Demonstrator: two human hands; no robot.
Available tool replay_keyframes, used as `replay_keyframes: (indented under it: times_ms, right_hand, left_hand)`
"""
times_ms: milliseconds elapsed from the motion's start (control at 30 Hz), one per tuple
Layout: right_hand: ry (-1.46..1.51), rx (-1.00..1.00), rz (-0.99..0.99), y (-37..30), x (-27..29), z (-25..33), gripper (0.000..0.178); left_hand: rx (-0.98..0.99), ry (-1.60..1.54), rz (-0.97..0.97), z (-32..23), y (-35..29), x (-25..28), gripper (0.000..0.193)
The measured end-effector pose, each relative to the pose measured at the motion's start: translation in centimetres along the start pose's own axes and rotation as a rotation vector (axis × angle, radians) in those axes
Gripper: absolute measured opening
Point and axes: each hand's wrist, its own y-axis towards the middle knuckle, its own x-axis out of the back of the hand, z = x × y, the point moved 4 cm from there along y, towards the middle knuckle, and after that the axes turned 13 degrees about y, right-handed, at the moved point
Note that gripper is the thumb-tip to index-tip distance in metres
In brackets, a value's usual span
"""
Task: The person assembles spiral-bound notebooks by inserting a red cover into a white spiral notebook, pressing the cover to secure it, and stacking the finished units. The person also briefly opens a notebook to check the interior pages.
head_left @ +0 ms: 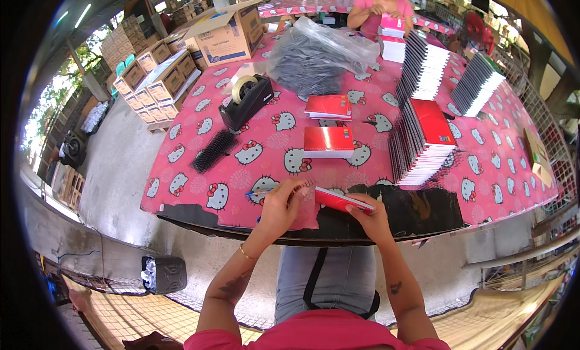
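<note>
My right hand (pixel 370 214) grips a red notebook (pixel 341 200), tilted over the table's front edge with its white page edges showing. Close to the notebook's left end, my left hand (pixel 285 200) has its fingers pinched together; a faint thin thing shows at the fingertips, too small to name. A blue pen-like item (pixel 257 193) lies beside that hand. Beyond my hands are a short stack of red notebooks (pixel 328 138) and another small stack (pixel 328 103). To the right rises a tall stack of black spiral-bound red notebooks (pixel 430 123).
Black spiral coils (pixel 215 149) lie left, near a black tape dispenser (pixel 246 102). A clear plastic bag (pixel 314 57) of dark coils and a cardboard box (pixel 229 38) stand farther back. More notebook stacks (pixel 477 84) are at right. A co-worker (pixel 380 11) handles notebooks across the table.
</note>
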Motion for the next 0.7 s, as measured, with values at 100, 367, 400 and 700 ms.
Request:
replay_keyframes:
  times_ms: [100,367,400,700]
  right_hand:
    - [-0.009,0.013,-0.017,0.1,0.1,-0.2,0.024]
    - [-0.035,0.032,0.000,0.1,0.1,-0.4,0.022]
    - [-0.041,0.027,0.007,0.0,0.2,-0.4,0.022]
    - [-0.095,-0.018,0.112,-0.7,-0.1,0.9,0.020]
  left_hand:
    - [-0.016,0.051,0.061,-0.2,-0.5,0.2,0.015]
    - [-0.054,0.049,-0.054,1.8,-0.5,-1.4,0.015]
    - [-0.085,0.088,-0.028,1.6,-0.4,-1.4,0.018]
    - [-0.283,0.081,0.385,2.4,0.5,-1.3,0.031]
